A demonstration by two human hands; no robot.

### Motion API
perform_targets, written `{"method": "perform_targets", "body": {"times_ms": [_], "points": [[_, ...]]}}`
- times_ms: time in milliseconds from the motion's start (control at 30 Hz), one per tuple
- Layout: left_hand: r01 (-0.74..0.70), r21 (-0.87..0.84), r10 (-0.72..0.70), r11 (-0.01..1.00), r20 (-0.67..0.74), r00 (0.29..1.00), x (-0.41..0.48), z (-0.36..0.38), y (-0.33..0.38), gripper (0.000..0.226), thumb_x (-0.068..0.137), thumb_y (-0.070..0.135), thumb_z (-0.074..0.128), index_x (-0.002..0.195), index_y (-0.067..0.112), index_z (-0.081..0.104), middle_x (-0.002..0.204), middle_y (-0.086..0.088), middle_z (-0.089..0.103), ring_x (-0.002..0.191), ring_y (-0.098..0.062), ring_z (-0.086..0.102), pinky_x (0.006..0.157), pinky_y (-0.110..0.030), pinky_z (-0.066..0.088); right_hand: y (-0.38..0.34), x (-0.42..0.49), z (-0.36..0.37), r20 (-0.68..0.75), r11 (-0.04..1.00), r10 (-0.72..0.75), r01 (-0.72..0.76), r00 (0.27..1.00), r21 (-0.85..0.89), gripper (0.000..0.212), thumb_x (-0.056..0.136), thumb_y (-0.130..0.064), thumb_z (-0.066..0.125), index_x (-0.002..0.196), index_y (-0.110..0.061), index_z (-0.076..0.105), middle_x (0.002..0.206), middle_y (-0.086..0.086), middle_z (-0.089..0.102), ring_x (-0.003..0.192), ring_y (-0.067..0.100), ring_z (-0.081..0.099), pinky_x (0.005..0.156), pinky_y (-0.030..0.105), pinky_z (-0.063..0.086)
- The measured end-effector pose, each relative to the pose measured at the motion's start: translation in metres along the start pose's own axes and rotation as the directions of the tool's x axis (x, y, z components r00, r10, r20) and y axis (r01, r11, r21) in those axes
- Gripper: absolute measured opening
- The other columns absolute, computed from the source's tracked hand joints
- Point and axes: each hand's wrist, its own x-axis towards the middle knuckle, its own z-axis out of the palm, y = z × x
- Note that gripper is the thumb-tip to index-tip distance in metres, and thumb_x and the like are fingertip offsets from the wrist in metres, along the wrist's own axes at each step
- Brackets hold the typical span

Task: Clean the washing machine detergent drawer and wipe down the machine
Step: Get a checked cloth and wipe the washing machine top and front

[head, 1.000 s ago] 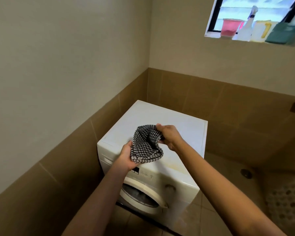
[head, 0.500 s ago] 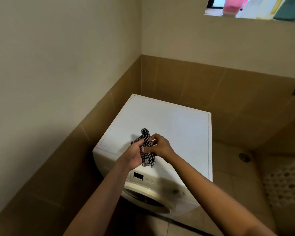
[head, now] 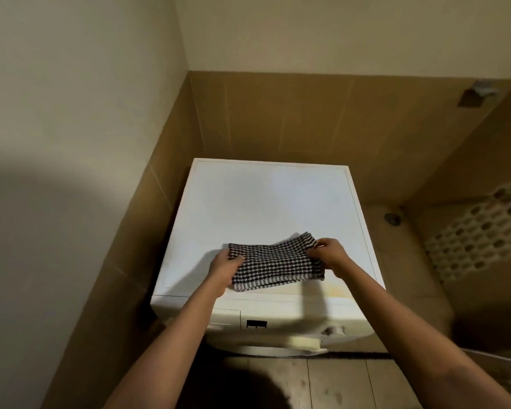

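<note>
Head view. Grips a checked cloth point(head: 275, 267) by its two short ends: left hand point(head: 223, 268) curled round the nine o'clock edge, right hand point(head: 328, 255) pinching the three o'clock corner. Holds it spread, folded double, low over the six o'clock edge of the white washing machine point(head: 272, 202) top; touching or just clear, cannot tell. Looks light, soft and limp, apt to sag in the middle, so best taken by opposite ends or bunched in one palm for wiping. Shows the detergent drawer point(head: 227, 317) closed at seven o'clock on the front panel, beside a small display point(head: 256, 323). Sits in a corner of brown wall tiles point(head: 278, 119), with a floor drain point(head: 393, 219) at three o'clock and a yellowish stain point(head: 335, 290) on the lid near the right hand.
</note>
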Motion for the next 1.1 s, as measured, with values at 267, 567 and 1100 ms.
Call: {"method": "perform_targets", "body": {"times_ms": [267,567,1100], "points": [[-0.230,0.545,0.449,0.806,-0.311,0.838,0.022,-0.040,-0.013,0.029,0.096,0.022,0.056,0.121,0.006,0.056,0.120,-0.013,0.063,0.107,-0.029,0.061,0.082,-0.032,0.047,0.005,-0.007,0.083,-0.259,0.826,-0.436,0.270,0.862,-0.494,0.050,0.098,-0.024,0.042,0.141,0.001,0.036,0.148,0.024,0.032,0.139,0.035,0.024,0.115,0.041,0.019],[-0.386,0.761,0.751,0.522,-0.196,0.630,0.055,-0.110,-0.045,0.027,0.092,-0.006,0.052,0.114,0.001,0.066,0.116,-0.018,0.062,0.108,-0.035,0.057,0.094,-0.041,0.048,0.040,0.008,0.172,-0.096,0.626,-0.338,0.148,0.936,-0.765,0.094,0.077,-0.070,-0.004,0.149,-0.011,-0.015,0.156,0.019,-0.019,0.143,0.032,-0.023,0.113,0.051,-0.019],[-0.444,0.621,0.710,0.646,-0.274,0.649,0.083,-0.140,-0.074,0.048,0.097,0.027,0.034,0.127,-0.002,0.058,0.130,-0.019,0.058,0.119,-0.034,0.052,0.102,-0.041,0.040,-0.012,0.014,0.270,0.492,0.166,-0.586,0.689,0.644,-0.705,0.056,0.097,-0.057,0.012,0.148,-0.045,-0.005,0.160,0.001,-0.008,0.145,0.032,-0.013,0.113,0.059,-0.012]]}}
